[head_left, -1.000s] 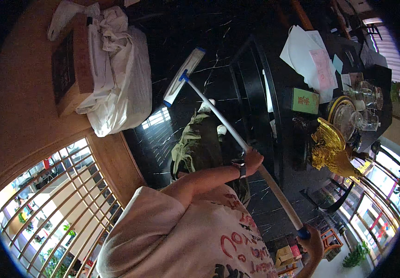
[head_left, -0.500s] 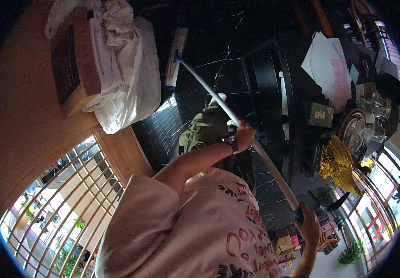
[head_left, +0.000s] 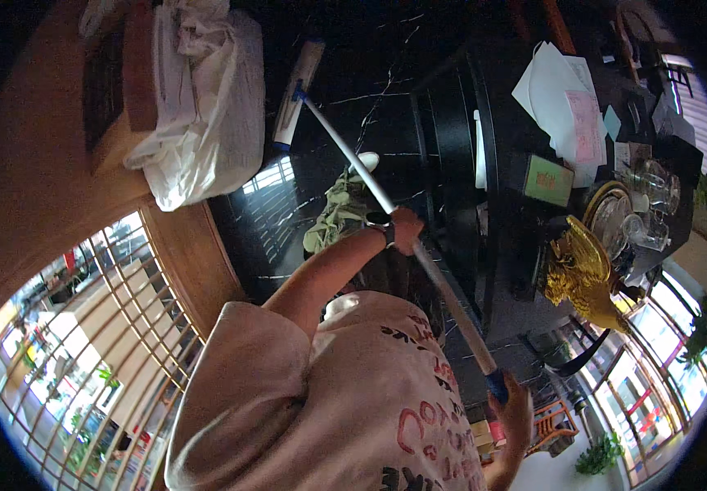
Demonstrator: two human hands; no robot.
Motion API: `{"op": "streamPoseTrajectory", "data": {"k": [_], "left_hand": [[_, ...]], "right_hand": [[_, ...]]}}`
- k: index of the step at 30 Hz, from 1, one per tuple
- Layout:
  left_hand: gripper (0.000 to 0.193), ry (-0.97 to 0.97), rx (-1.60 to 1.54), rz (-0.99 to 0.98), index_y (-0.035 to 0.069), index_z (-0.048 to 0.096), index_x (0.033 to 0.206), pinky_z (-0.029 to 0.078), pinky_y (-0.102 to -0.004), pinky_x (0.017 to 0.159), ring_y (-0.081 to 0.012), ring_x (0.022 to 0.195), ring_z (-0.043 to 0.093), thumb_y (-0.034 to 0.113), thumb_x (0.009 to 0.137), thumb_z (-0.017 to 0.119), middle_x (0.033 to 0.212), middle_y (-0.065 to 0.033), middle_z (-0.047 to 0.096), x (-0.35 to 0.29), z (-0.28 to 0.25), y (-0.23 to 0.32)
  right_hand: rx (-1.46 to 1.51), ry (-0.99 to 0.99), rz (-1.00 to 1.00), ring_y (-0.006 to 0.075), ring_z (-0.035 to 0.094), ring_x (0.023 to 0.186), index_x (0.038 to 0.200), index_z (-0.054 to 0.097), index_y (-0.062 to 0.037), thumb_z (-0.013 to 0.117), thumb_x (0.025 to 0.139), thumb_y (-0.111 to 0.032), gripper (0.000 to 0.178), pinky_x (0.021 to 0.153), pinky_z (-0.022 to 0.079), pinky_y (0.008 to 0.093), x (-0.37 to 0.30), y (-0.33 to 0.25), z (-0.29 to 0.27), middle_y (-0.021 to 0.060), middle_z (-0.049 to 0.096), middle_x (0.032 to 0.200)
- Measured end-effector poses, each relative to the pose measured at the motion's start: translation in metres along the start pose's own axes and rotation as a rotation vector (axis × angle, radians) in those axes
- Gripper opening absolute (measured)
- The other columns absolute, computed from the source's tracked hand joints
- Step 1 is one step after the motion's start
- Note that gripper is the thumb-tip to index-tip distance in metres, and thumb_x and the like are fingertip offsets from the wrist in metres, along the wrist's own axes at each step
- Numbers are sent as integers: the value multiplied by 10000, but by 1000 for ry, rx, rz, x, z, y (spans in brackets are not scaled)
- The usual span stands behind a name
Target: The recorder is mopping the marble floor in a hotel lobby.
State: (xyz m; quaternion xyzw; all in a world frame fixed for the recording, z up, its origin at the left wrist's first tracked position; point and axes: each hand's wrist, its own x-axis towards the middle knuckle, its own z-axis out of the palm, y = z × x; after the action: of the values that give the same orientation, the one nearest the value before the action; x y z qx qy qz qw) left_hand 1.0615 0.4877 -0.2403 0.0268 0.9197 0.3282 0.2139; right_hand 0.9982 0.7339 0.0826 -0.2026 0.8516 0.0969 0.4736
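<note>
A flat mop (head_left: 314,61) with a long pale head lies on the dark, white-veined floor (head_left: 386,82) ahead of me, beside a white plastic bag. Its light-coloured pole (head_left: 345,147) slants down across my body. My left hand (head_left: 407,231), with a watch (head_left: 382,227) at the wrist, is wrapped around the middle of the pole. Lower down and to the right, my right hand (head_left: 515,413) grips the pole's blue end (head_left: 497,385). A pale shoe (head_left: 366,161) and green trousers (head_left: 333,213) show below the pole.
The white plastic bag (head_left: 222,123) and a box (head_left: 137,74) stand at left, above a lattice window (head_left: 116,303). At right a black table (head_left: 501,270) holds papers (head_left: 554,98), a green box (head_left: 548,180), glassware (head_left: 652,233) and a golden bird figure (head_left: 574,270).
The whole view has shifted, with most things lying further left. Both hands and the mop have moved left in the picture too, while the mop head stays close beside the bag. Both grips hold.
</note>
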Motion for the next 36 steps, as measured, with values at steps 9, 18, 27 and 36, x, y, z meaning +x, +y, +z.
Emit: {"op": "streamPoseTrajectory", "data": {"k": [9, 18, 27, 36], "left_hand": [[294, 340, -235, -127, 58, 543, 505, 400, -384, 530, -289, 508, 523, 324, 399, 608, 493, -116, 508, 33, 63, 151], [263, 310, -347, -230, 14, 551, 514, 415, -379, 468, -304, 498, 523, 252, 406, 581, 497, -153, 511, -9, 98, 163], [246, 483, -362, -239, 68, 548, 505, 415, -379, 457, -309, 496, 514, 298, 424, 585, 486, -131, 498, -55, 100, 128], [283, 556, -275, -622, 79, 565, 581, 308, -513, 680, -275, 696, 508, 342, 477, 585, 601, -99, 528, -56, 153, 95]], "right_hand": [[-174, 356, -116, 294, 531, 675, 948, 532, -57, 653, 447, -26, 517, 632, 401, 365, -41, 135, -23, 159, 552, 733], [-457, 177, -58, 234, 445, 838, 1016, 500, -170, 681, 447, -158, 597, 747, 328, 340, -38, 149, -21, 61, 527, 901], [-581, 342, -248, 317, 485, 675, 909, 525, -90, 691, 386, -81, 548, 627, 365, 390, -36, 84, -12, 144, 535, 721], [-655, 408, -110, 295, 493, 667, 867, 554, -85, 671, 427, -138, 459, 604, 381, 354, -47, 60, -10, 142, 533, 694]]}}
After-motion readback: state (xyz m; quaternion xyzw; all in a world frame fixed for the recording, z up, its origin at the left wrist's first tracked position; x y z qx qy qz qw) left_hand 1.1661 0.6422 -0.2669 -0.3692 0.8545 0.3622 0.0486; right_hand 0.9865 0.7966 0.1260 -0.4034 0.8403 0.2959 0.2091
